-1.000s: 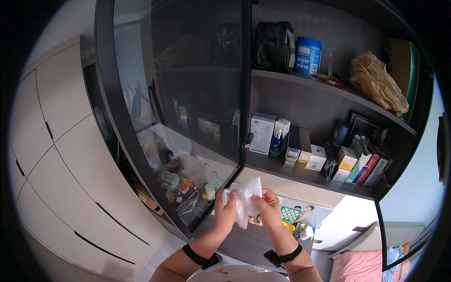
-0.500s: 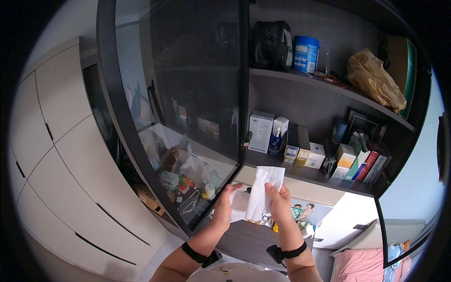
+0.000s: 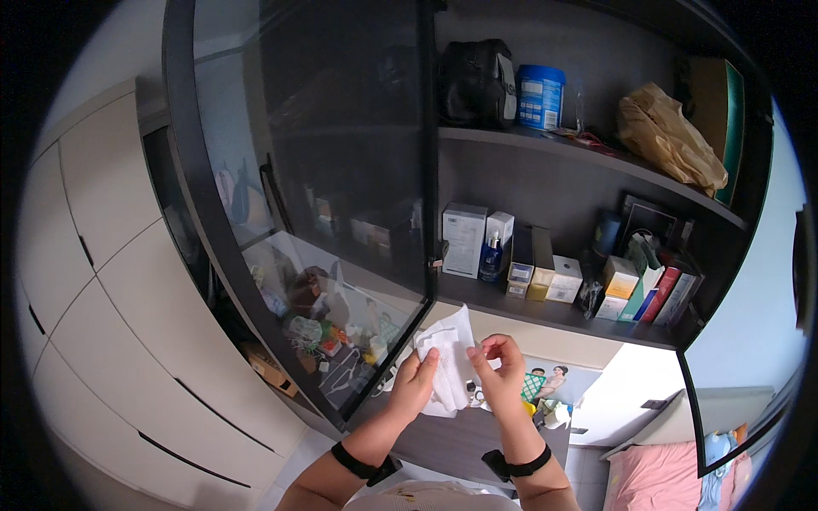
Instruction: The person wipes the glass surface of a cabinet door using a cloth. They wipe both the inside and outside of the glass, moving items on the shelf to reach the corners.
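A folded white cloth (image 3: 450,353), thin and finely textured, is held up in front of me, below the open cabinet's lower shelf. My left hand (image 3: 412,385) is closed on its left side, the thumb lying flat across the front layer. At the cloth's right edge is my right hand (image 3: 503,366), its fingers curled and its thumb tip against the edge. The far side of the cloth and the left fingers behind it are hidden.
A dark cabinet shelf (image 3: 596,322) holds small boxes, a blue dropper bottle (image 3: 491,258) and books. Above are a black bag (image 3: 474,83), blue tub (image 3: 540,98) and brown paper bag (image 3: 669,136). An open glass door (image 3: 341,170) stands left; a dark desktop (image 3: 443,443) lies below.
My left hand has gone from fingers stretched beside the cloth to gripping it. The right hand has shifted to its right edge, and the cloth is folded smaller and tilted. The view has shifted slightly.
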Available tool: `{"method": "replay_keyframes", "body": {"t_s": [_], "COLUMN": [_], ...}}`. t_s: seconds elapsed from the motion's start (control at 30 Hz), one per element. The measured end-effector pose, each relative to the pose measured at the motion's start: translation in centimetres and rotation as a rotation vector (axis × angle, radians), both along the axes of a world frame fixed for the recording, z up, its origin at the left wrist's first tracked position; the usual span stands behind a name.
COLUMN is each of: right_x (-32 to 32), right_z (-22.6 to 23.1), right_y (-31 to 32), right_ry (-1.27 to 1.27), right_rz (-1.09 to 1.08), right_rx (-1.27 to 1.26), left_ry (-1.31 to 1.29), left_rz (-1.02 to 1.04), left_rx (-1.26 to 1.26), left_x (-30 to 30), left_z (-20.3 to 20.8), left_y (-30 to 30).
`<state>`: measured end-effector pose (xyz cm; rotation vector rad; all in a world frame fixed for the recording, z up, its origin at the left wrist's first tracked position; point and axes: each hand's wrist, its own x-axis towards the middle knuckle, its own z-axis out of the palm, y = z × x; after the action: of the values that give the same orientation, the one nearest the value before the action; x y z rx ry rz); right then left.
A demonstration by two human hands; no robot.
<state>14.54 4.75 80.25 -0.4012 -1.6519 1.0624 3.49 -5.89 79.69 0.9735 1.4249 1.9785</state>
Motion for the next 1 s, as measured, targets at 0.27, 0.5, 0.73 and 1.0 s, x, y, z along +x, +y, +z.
{"method": "replay_keyframes", "body": {"t_s": [0.27, 0.5, 0.73, 1.0], "right_x": [-0.1, -0.9, -0.1, 0.8], "right_z": [0.4, -0.8, 0.7, 2.0], "right_y": [-1.1, -0.2, -0.8, -1.2], "right_ry": [-0.006, 0.08, -0.036, 0.058], "right_rz": [0.397, 0.428, 0.405, 0.287], "right_rx": [-0.306, -0.222, -0.266, -0.002], "left_ry": [0.021, -0.164, -0.213, -0.142], "left_rz": [-0.115, -0.2, -0.242, -0.301], "left_rx": [0.018, 0.064, 0.086, 0.075], "left_x": [0.0, 0.0, 0.0, 0.8], "left_z": [-0.4, 0.5, 0.9, 1.7], "left_y": [-0.1, -0.3, -0.6, -0.4]}}
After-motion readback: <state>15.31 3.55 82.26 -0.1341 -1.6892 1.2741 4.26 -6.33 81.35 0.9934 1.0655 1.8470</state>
